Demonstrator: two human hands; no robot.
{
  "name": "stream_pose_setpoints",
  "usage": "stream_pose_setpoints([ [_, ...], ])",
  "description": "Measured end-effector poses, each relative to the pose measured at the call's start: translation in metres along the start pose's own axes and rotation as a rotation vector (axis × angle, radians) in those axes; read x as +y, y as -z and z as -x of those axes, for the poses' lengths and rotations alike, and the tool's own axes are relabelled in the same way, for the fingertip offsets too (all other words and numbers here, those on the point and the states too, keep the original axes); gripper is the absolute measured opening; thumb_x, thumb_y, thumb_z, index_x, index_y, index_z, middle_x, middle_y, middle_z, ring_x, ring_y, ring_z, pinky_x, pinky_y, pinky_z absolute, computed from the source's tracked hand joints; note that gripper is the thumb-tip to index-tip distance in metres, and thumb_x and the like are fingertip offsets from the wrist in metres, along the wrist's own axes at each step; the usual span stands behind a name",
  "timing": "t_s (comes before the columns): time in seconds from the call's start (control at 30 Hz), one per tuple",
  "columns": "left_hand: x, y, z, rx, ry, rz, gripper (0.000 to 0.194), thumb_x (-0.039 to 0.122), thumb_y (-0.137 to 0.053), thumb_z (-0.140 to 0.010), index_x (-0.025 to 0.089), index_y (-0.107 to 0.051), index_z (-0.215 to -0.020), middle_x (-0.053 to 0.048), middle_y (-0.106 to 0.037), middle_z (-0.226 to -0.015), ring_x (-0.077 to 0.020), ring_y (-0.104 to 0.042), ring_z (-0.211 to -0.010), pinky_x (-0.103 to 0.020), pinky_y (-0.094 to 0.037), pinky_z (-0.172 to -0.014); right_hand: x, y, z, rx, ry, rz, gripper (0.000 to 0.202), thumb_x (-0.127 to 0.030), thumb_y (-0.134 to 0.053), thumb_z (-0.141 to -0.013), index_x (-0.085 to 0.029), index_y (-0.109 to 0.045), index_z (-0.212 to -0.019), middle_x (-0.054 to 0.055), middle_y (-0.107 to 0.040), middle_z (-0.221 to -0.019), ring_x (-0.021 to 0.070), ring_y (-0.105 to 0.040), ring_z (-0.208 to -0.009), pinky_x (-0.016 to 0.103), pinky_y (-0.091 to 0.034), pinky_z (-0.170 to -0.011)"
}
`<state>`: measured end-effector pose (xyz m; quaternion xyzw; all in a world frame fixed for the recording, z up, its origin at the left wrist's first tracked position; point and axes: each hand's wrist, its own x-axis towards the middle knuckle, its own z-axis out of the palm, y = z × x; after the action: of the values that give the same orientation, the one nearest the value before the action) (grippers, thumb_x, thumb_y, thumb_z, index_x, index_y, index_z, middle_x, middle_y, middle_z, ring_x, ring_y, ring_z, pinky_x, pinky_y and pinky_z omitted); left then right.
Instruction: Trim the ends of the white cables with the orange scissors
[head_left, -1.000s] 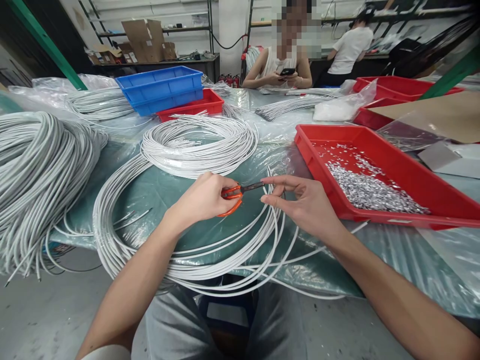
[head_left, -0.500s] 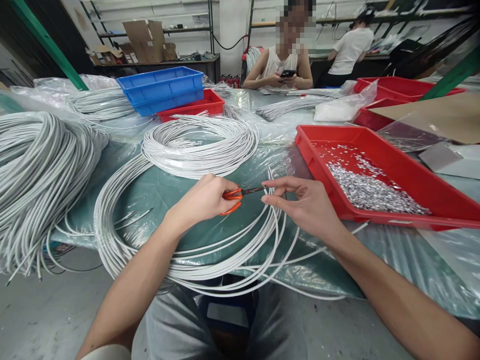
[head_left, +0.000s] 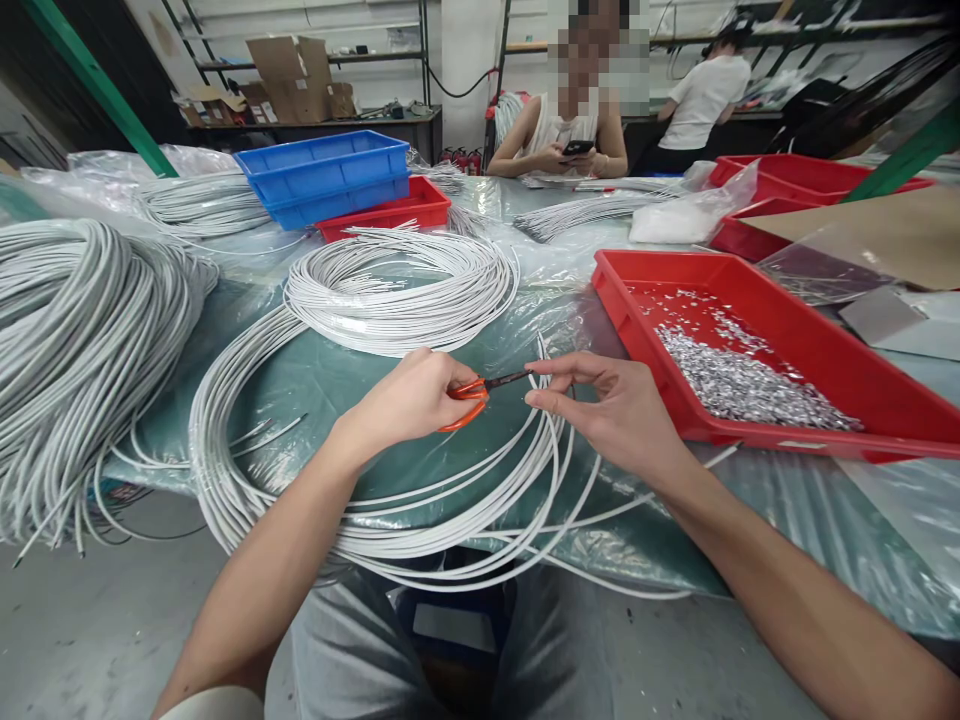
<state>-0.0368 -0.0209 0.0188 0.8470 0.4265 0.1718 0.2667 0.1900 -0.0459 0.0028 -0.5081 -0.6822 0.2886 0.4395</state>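
My left hand [head_left: 409,398] is closed around the orange handles of a pair of scissors [head_left: 469,403], whose dark blades point right. At the blade tips, the thumb and fingers of my right hand [head_left: 604,405] pinch a white cable [head_left: 550,425] close to its end. Exactly what sits between the fingertips is too small to make out. Below both hands lies a big loose coil of white cables [head_left: 217,400], its right side running up to my right fingers. Beyond my left hand rests a second coil of white cable [head_left: 401,335].
A red tray [head_left: 750,440] with many small silvery pieces stands at right. Thick cable bundles [head_left: 97,350] hang over the table's left edge. Stacked blue bins [head_left: 322,185] sit at the back. Across the table a person [head_left: 559,140] holds a phone; another person [head_left: 705,105] is farther back.
My hands stay almost in the same place, the scissors and cable still held. The scissors' blades look closer together now. The whole view has shifted very slightly.
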Motion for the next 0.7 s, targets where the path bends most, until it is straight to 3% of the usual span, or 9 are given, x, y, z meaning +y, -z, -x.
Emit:
stream_pose_setpoints([
  [0.27,0.004,-0.001,0.000,0.058,0.030,0.027,0.029,0.033,-0.056,-0.081,0.016,-0.046,-0.060,0.005,-0.030,-0.056,-0.0073,-0.021,-0.055,-0.024,-0.018,-0.050,0.000,0.000,0.000,0.000,-0.007,-0.004,0.029,-0.038,-0.080,-0.071,-0.020,-0.076,-0.094,0.002,-0.068,-0.070,0.0204,-0.065,-0.073,0.035,-0.050,-0.074],
  [0.4,0.009,-0.006,-0.002,0.204,-0.031,0.137,0.033,0.036,-0.059,-0.082,0.016,-0.044,-0.060,0.004,-0.032,-0.059,-0.0075,-0.026,-0.058,-0.023,-0.023,-0.054,-0.003,0.000,-0.001,-0.025,-0.020,-0.038,0.031,-0.039,-0.080,-0.071,-0.020,-0.076,-0.095,0.001,-0.067,-0.069,0.0183,-0.063,-0.069,0.033,-0.049,-0.071],
  [0.53,0.009,-0.012,-0.004,0.363,-0.115,0.278,0.023,0.032,-0.058,-0.082,0.013,-0.056,-0.068,0.001,-0.042,-0.065,-0.0091,-0.035,-0.064,-0.023,-0.032,-0.060,-0.005,-0.001,-0.001,-0.135,-0.080,-0.161,0.033,-0.038,-0.081,-0.071,-0.019,-0.076,-0.097,-0.001,-0.064,-0.066,0.0160,-0.062,-0.067,0.031,-0.047,-0.070],
  [0.7,0.008,-0.012,-0.003,0.262,-0.204,0.292,0.014,0.020,-0.057,-0.076,0.013,-0.055,-0.065,0.003,-0.039,-0.063,-0.0085,-0.033,-0.063,-0.024,-0.036,-0.065,0.001,-0.001,-0.003,-0.321,-0.191,-0.371,0.040,-0.036,-0.086,-0.064,-0.017,-0.077,-0.097,-0.002,-0.062,-0.062,0.0130,-0.058,-0.060,0.028,-0.046,-0.065],
])
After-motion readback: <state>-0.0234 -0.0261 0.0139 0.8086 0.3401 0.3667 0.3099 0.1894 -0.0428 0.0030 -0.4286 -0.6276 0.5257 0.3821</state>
